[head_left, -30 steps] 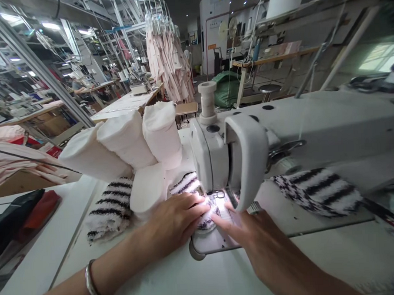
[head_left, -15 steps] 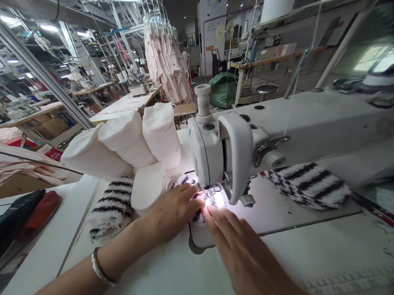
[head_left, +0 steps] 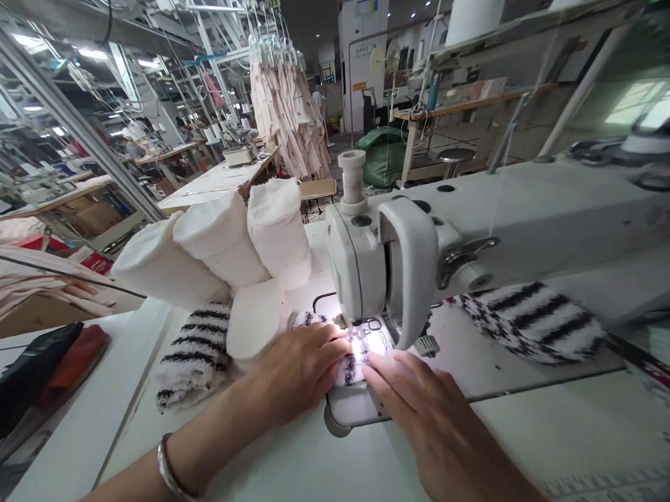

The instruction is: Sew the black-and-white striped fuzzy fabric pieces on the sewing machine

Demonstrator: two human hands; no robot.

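Observation:
A fuzzy white piece of fabric with black stripes lies under the presser foot of a white industrial sewing machine, lit by a bright lamp. My left hand rests flat on the fabric from the left, with a silver bangle on its wrist. My right hand presses it from the front right, fingertips close to the foot. The needle area is partly hidden by the machine head.
Striped pieces lie left and right of the machine. Rolled white fabric is heaped behind my left hand. A thread spool stands on the machine. Pink garments hang beyond, among other worktables.
My right hand has lowered and flattened onto the fabric, its fingers no longer pointing at the foot. My left hand stays on the fabric. The view has shifted slightly.

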